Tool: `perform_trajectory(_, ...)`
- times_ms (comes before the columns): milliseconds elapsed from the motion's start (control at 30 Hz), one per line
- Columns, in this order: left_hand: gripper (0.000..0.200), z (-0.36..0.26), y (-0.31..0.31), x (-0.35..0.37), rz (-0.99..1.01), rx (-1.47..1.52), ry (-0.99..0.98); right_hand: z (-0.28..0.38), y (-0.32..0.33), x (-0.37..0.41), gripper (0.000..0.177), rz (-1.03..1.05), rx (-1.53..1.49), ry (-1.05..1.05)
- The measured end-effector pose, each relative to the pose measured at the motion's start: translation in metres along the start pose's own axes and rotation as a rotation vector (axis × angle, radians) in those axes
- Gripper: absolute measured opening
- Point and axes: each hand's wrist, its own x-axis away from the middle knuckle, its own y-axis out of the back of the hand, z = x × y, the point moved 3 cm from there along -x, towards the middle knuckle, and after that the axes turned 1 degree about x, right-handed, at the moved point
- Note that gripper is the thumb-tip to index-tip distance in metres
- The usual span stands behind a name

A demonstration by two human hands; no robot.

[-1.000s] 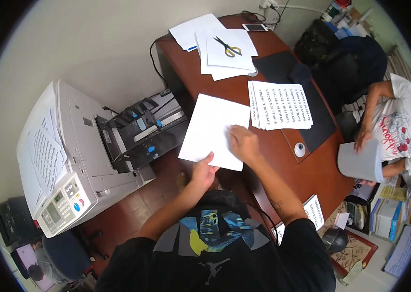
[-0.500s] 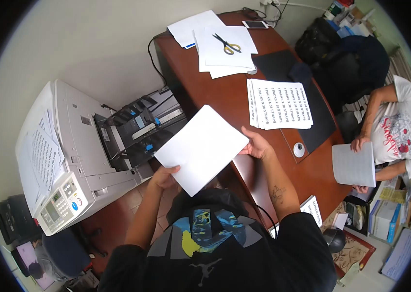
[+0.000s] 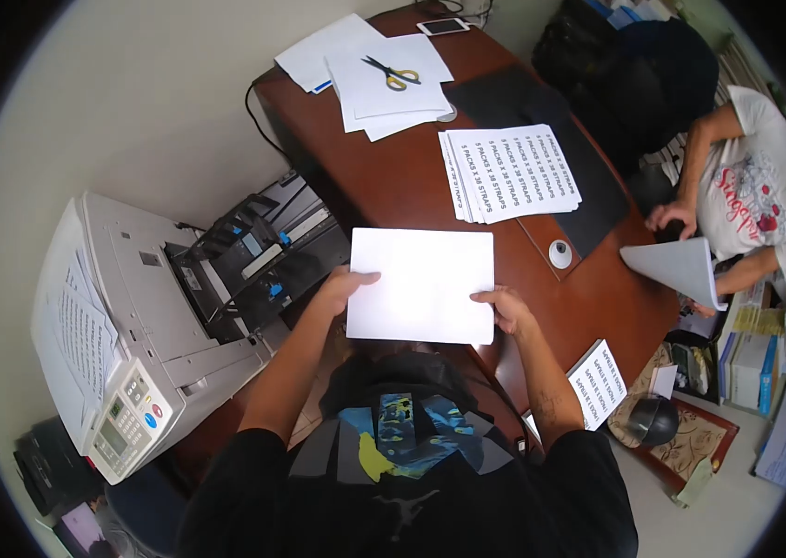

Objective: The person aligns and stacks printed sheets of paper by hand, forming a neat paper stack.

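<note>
A stack of blank white paper [image 3: 421,285] is held level in front of my chest. My left hand [image 3: 346,286] grips its left edge, thumb on top and fingers underneath. On the opposite edge, my right hand [image 3: 506,309] is closed the same way. To the left stands a large grey printer [image 3: 156,279] with its feed tray [image 3: 263,246] folded out near my left hand. Beyond the paper, a pile of printed sheets [image 3: 514,172] with rows of black lettering lies on the brown desk [image 3: 370,177].
Yellow-handled scissors [image 3: 393,74] rest on white sheets [image 3: 356,102] at the desk's far end, near a phone [image 3: 443,27]. More printed sheets [image 3: 598,381] lie by my right forearm. At right, a co-worker [image 3: 737,177] handles a paper stack [image 3: 677,265]. Printed papers [image 3: 86,325] top the printer.
My hands have turned the paper stack from a slant to nearly square with my body, and it has shifted right. The co-worker's stack has tilted, and one of their hands has come off it.
</note>
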Motion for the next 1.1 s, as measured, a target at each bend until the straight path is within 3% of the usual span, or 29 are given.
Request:
perform_trajectory(67, 0.047, -0.001, -0.007, -0.004, -0.006, -0.035, -0.001, -0.009, 0.002, 0.0, 0.041, -0.159, -0.007, 0.003)
perform_trajectory(167, 0.053, 0.001, -0.007, -0.011, -0.13, -0.291, 0.035, -0.009, -0.005, 0.005, 0.038, -0.18, 0.034, 0.058)
perform_trajectory(233, 0.042, -0.025, -0.017, 0.006, -0.388, -0.789, -0.243, -0.013, -0.011, 0.005, 0.035, -0.225, 0.07, 0.116)
perform_trajectory(367, 0.034, -0.058, -0.076, 0.051, -0.431, -1.159, -0.428, -0.029, -0.024, 0.008, 0.029, -0.32, 0.049, 0.212)
perform_trajectory(400, 0.05, -0.072, -0.094, 0.067, -0.338, -1.235, -0.323, -0.03, -0.029, 0.008, 0.029, -0.31, 0.053, 0.216)
perform_trajectory(467, 0.066, -0.061, -0.114, 0.075, -0.353, -1.206, -0.483, -0.031, -0.035, 0.014, 0.028, -0.347, -0.015, 0.238)
perform_trajectory(567, 0.081, -0.048, -0.134, 0.078, -0.335, -1.327, -0.542, -0.03, -0.037, 0.018, 0.027, -0.371, -0.052, 0.207)
perform_trajectory(667, 0.084, -0.047, -0.149, 0.091, -0.236, -1.344, -0.509, -0.027, -0.038, 0.023, 0.027, -0.371, -0.033, 0.181)
perform_trajectory(833, 0.084, -0.043, -0.149, 0.099, -0.258, -1.39, -0.574, -0.024, -0.037, 0.024, 0.027, -0.402, -0.001, 0.138)
perform_trajectory(900, 0.087, -0.042, -0.156, 0.109, -0.215, -1.433, -0.654, -0.029, -0.033, 0.016, 0.028, -0.348, -0.075, 0.211)
perform_trajectory(1100, 0.086, -0.028, -0.163, 0.11, -0.091, -1.346, -0.705, -0.022, -0.031, 0.021, 0.029, -0.347, -0.023, 0.17)
